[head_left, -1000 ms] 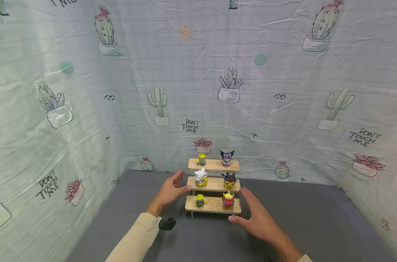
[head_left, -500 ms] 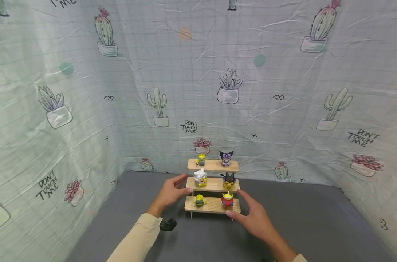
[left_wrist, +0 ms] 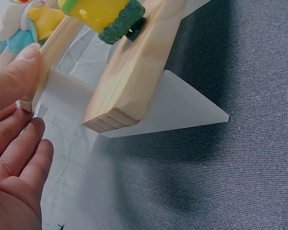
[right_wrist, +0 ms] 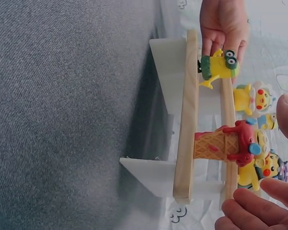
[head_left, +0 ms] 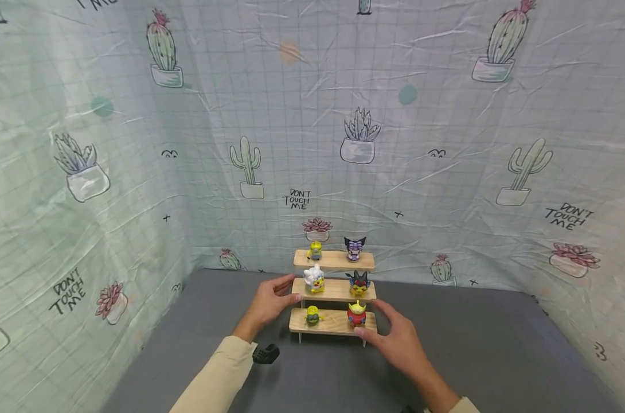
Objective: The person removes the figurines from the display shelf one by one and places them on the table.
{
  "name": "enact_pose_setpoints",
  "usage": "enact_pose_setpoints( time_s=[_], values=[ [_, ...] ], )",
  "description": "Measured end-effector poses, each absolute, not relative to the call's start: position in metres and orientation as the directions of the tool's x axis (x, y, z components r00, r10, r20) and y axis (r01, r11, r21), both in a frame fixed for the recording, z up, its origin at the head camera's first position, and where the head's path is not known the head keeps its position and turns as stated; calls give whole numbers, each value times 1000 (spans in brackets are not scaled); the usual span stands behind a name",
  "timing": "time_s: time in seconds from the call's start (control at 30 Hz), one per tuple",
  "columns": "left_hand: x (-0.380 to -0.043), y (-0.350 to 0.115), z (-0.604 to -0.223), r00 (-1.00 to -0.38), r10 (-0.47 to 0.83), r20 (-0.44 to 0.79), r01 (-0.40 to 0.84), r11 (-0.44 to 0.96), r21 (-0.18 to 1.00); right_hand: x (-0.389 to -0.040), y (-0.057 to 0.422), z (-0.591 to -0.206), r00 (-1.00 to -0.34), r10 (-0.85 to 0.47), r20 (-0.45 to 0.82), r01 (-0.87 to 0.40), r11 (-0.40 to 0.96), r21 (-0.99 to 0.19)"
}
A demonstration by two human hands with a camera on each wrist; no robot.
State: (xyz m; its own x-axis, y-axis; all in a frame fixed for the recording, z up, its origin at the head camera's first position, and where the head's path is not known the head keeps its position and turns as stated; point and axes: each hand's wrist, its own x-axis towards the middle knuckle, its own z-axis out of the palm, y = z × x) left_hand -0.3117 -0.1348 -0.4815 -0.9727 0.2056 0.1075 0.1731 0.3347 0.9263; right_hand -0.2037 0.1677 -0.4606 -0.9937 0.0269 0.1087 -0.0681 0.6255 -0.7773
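Observation:
A three-tier wooden display stand (head_left: pixel 335 323) with pale side supports holds small toy figures. My left hand (head_left: pixel 269 299) is at the left end of its middle shelf, thumb over the wood and fingers below the end in the left wrist view. My right hand (head_left: pixel 399 338) stands at the right end, fingertips at the middle shelf's end, thumb apart from the fingers. On the bottom shelf are a yellow-and-green figure (right_wrist: pixel 218 66) with goggles and a red figure (right_wrist: pixel 240 143) on a waffle-cone base. The middle shelf bears a white-topped figure (head_left: pixel 313 279) and a black-eared yellow figure (head_left: pixel 359 283).
A yellow goggled figure (head_left: pixel 315 250) and a black-and-purple figure (head_left: pixel 354 249) stand on the top shelf. The stand sits on a dark grey cloth surface (head_left: pixel 457 338). Behind and at the sides hangs a cactus-print sheet (head_left: pixel 302 115).
My right hand has moved left, closer to the stand's right end. My left hand has edged in toward the middle shelf's end. The figures keep their places on the shelves.

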Motion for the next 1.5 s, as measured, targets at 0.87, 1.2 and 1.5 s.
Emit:
enact_pose_setpoints(
  time_s=[0.87, 1.2, 1.5],
  values=[
    [-311, -132, -486, -980, 154, 128, 171, 305, 937, -208, 168, -456, -984, 54, 171, -117, 529, -841],
    [-310, -134, -486, -979, 160, 125, 170, 310, 935, -214, 175, -445, -979, 53, 198, -141, 526, -839],
    [-309, -133, -483, -980, 161, 116, 160, 301, 940, -222, 180, -431, -979, 48, 200, -151, 499, -853]
  ],
)
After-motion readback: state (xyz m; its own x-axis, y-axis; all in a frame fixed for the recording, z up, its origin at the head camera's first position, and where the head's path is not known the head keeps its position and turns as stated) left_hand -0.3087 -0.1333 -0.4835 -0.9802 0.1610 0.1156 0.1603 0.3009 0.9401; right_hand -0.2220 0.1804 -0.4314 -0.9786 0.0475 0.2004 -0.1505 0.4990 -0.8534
